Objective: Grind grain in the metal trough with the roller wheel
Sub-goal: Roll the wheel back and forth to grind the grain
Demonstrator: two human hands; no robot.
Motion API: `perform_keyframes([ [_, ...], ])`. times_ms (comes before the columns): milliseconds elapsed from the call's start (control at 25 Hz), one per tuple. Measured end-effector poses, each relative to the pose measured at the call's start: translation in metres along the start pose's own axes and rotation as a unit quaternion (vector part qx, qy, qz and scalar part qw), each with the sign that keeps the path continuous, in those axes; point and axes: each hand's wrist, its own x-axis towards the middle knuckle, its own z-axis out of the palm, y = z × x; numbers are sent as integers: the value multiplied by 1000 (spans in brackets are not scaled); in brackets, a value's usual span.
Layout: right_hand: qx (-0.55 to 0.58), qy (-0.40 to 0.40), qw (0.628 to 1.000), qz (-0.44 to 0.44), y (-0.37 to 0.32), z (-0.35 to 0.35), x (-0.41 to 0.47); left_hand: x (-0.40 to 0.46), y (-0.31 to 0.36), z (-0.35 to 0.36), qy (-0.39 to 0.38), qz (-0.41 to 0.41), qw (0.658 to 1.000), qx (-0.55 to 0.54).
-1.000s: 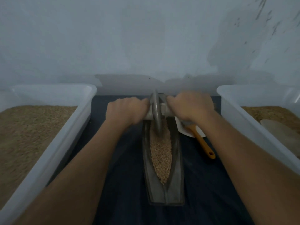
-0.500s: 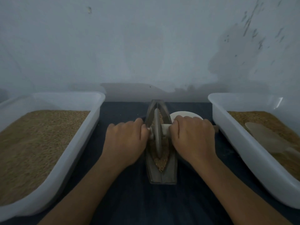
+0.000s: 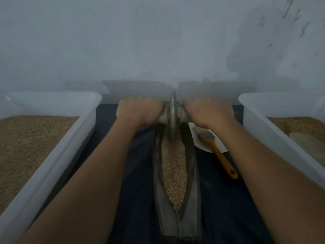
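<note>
wall (image 3: 158, 41): pale grey, stained (upper right) | surface: dark cloth (image 3: 225, 199) | light: dim

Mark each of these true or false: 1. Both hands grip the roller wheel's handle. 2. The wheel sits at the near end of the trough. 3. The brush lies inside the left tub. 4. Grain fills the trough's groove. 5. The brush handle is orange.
1. True: the left hand and right hand grip the handle on either side of the roller wheel.
2. False: it sits at the far end of the metal trough.
3. False: the brush lies on the cloth right of the trough, its bristles on a white plate.
4. True: grain fills it.
5. True.
</note>
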Motion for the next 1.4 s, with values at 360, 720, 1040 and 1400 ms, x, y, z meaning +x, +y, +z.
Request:
perform_keyframes([
  [360,58,259,963,-43,-3,20,-128,-122,28,14,248,23,968,24],
  [720,-4,198,980,-38,1,12,-112,-105,22,13,238,53,965,99],
  [1040,53,-176,983,-8,-2,-7,25,15,-7,8,-196,-72,923,-323],
  [1400,-35,200,978,-45,-14,3,-85,-83,9,27,168,42,984,45],
])
